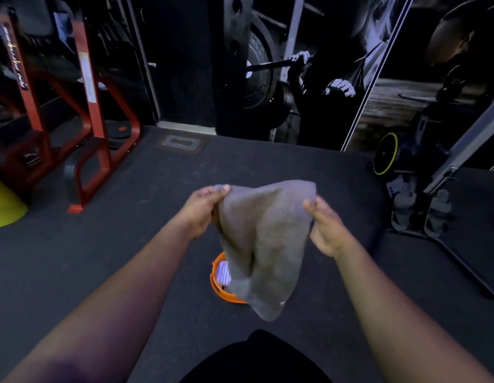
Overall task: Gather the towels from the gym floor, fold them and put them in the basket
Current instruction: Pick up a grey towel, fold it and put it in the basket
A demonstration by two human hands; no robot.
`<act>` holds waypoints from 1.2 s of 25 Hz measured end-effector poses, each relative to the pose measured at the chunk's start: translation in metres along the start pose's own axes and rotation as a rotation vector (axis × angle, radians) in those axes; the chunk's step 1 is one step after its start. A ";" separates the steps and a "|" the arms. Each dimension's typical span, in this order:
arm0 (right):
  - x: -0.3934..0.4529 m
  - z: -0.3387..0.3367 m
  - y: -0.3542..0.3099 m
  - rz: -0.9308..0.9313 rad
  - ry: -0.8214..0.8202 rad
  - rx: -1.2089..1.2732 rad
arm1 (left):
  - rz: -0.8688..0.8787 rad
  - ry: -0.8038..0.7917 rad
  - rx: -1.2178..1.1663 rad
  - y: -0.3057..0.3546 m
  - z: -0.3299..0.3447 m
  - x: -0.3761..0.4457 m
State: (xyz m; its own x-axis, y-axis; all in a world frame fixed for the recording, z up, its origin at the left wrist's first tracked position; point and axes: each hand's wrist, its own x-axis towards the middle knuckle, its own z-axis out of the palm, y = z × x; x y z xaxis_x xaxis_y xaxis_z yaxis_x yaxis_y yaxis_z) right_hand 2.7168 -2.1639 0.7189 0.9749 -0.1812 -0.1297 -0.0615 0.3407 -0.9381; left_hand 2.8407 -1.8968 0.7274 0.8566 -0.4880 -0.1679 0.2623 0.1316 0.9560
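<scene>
A grey towel (265, 239) hangs in the air between my hands, doubled over with its lower end drooping. My left hand (203, 208) pinches its upper left corner. My right hand (324, 225) grips the upper right corner. Directly below the towel an orange basket (216, 284) stands on the dark gym floor, mostly hidden by the cloth. Inside it a striped white and purple towel (223, 272) shows at the left.
A red weight rack (88, 114) stands at the left with a yellow cone (4, 205) beside it. At the right are a grey machine frame (461, 150), dumbbells (419, 211) and a yellow-rimmed wheel (386, 153). A wall mural fills the back.
</scene>
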 end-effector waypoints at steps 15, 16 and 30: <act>0.000 -0.009 0.020 0.027 0.091 -0.474 | 0.017 0.137 0.343 0.000 -0.008 0.008; 0.002 -0.008 0.019 0.010 0.135 -0.447 | 0.019 0.170 0.379 -0.003 -0.010 0.010; 0.006 0.004 0.009 0.237 0.307 -0.183 | 0.062 0.224 0.412 0.014 -0.012 0.008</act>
State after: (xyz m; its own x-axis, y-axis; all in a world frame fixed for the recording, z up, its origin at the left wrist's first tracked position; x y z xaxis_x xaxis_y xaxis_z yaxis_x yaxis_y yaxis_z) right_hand 2.7230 -2.1582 0.7114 0.8220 -0.3928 -0.4125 -0.3405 0.2416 -0.9087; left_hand 2.8559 -1.8887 0.7363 0.9518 -0.2856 -0.1118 0.0480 -0.2213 0.9740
